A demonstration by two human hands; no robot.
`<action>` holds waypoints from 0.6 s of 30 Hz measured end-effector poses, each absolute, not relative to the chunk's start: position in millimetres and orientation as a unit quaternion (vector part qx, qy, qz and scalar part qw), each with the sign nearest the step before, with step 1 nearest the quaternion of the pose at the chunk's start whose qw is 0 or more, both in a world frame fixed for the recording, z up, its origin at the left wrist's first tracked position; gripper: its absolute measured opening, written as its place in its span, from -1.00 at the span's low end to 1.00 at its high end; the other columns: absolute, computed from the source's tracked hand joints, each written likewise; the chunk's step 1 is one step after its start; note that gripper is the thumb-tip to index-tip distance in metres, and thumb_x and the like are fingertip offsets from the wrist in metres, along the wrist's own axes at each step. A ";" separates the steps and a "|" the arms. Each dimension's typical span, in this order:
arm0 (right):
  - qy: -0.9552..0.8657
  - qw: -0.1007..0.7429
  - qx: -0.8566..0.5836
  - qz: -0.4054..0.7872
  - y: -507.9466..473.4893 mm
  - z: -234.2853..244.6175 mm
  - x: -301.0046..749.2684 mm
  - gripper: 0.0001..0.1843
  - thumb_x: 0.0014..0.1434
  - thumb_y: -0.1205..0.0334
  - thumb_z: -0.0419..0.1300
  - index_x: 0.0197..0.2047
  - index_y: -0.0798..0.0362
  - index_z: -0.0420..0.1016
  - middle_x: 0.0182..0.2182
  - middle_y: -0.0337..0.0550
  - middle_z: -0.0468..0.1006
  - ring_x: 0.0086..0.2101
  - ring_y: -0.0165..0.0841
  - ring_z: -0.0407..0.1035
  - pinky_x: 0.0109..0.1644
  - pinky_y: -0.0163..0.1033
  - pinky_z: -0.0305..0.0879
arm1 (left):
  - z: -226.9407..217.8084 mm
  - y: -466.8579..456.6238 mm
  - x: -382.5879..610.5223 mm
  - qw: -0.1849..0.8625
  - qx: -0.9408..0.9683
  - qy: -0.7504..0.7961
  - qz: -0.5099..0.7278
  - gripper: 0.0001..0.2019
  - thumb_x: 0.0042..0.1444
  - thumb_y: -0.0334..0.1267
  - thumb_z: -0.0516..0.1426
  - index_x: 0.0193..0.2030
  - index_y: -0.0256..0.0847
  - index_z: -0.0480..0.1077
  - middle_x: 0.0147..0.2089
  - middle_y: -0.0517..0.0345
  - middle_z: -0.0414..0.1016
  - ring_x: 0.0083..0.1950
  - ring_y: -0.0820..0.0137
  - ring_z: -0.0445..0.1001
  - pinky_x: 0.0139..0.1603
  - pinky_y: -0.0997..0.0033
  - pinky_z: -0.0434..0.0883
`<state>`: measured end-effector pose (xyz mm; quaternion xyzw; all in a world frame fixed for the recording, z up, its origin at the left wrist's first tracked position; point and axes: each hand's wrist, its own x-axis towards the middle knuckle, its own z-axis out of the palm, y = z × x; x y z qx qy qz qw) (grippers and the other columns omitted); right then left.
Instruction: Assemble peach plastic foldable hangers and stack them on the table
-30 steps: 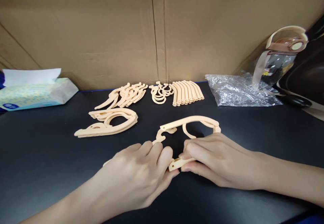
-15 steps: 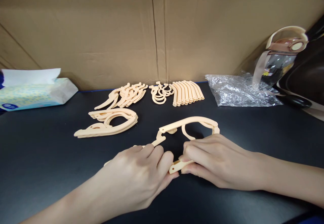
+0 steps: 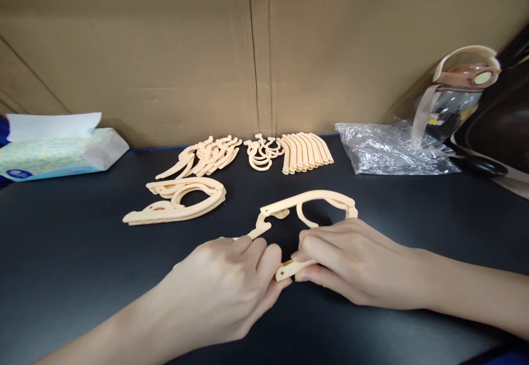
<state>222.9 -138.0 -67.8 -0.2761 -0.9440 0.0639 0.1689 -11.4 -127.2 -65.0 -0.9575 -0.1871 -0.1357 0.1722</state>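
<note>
A cream plastic folding hanger (image 3: 308,201), partly put together, lies between my hands with its curved hook (image 3: 305,216) inside the bend. My right hand (image 3: 355,263) is closed around the near arm of it, thumb below and fingers above. The free end of that arm (image 3: 286,270), with a small round hole, pokes out toward my left hand (image 3: 229,285). The left fingers are curled shut at that end, touching it. A notched cream end piece (image 3: 261,226) extends from the far arm down behind my left knuckles. What lies inside the left fingers is mostly hidden.
Behind, folded hangers (image 3: 198,211) are stacked at left. Farther back lie notched end pieces (image 3: 215,156), loose hooks (image 3: 260,158) and a row of curved arms (image 3: 306,153). A tissue pack (image 3: 61,153), crumpled clear plastic bag (image 3: 384,150) and water bottle (image 3: 458,101) stand before cardboard (image 3: 165,51).
Hardly anything differs. The left hand and the near arm's end have shifted very slightly; both hands keep their grip, and the view has moved a little.
</note>
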 end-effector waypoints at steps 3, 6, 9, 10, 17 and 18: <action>-0.945 0.166 -0.275 0.062 -137.6 -67.6 222.6 -0.70 0.48 0.22 -0.07 -0.27 0.10 0.34 -0.43 -0.31 0.40 -0.49 -0.46 0.21 -0.44 -0.30 0.06 | -65.4 -127.4 -12.4 0.173 -0.957 -0.187 -0.136 -0.62 0.42 -0.32 -0.18 -0.43 -0.15 0.23 -0.56 0.25 0.29 -0.64 0.36 0.31 -0.65 0.29 0.24; -0.944 0.164 -0.277 0.064 -137.5 -67.3 222.3 -0.70 0.49 0.22 -0.09 -0.26 0.11 0.34 -0.42 -0.30 0.41 -0.50 -0.46 0.21 -0.44 -0.31 0.06 | -65.8 -127.7 -12.7 0.175 -0.956 -0.188 -0.138 -0.63 0.42 -0.32 -0.17 -0.44 -0.15 0.24 -0.57 0.25 0.28 -0.64 0.35 0.31 -0.66 0.28 0.24; -0.944 0.166 -0.278 0.066 -137.8 -67.0 222.0 -0.69 0.49 0.21 -0.09 -0.27 0.10 0.34 -0.42 -0.30 0.42 -0.50 -0.47 0.21 -0.44 -0.31 0.07 | -65.6 -128.6 -12.0 0.176 -0.955 -0.191 -0.144 -0.62 0.41 -0.32 -0.16 -0.45 -0.15 0.25 -0.57 0.24 0.28 -0.65 0.35 0.31 -0.67 0.28 0.23; -0.944 0.167 -0.278 0.067 -137.9 -66.9 221.8 -0.68 0.49 0.21 -0.09 -0.27 0.10 0.34 -0.42 -0.30 0.42 -0.50 -0.46 0.21 -0.44 -0.31 0.07 | -65.3 -128.8 -11.7 0.175 -0.955 -0.190 -0.147 -0.62 0.41 -0.32 -0.16 -0.45 -0.15 0.25 -0.58 0.24 0.28 -0.65 0.35 0.30 -0.67 0.28 0.23; -0.943 0.172 -0.274 0.073 -139.0 -65.3 222.0 -0.69 0.48 0.23 -0.09 -0.27 0.11 0.33 -0.42 -0.29 0.42 -0.50 -0.46 0.21 -0.44 -0.31 0.07 | -65.2 -129.2 -11.7 0.162 -0.956 -0.189 -0.152 -0.59 0.41 -0.35 -0.18 -0.48 -0.14 0.25 -0.59 0.26 0.26 -0.66 0.37 0.29 -0.68 0.29 0.21; -0.943 0.173 -0.274 0.073 -138.9 -65.4 222.1 -0.69 0.48 0.23 -0.08 -0.27 0.11 0.34 -0.42 -0.29 0.42 -0.50 -0.46 0.21 -0.44 -0.31 0.07 | -65.6 -129.3 -11.7 0.163 -0.956 -0.191 -0.152 -0.59 0.40 -0.35 -0.18 -0.48 -0.14 0.25 -0.59 0.26 0.26 -0.66 0.36 0.29 -0.68 0.29 0.20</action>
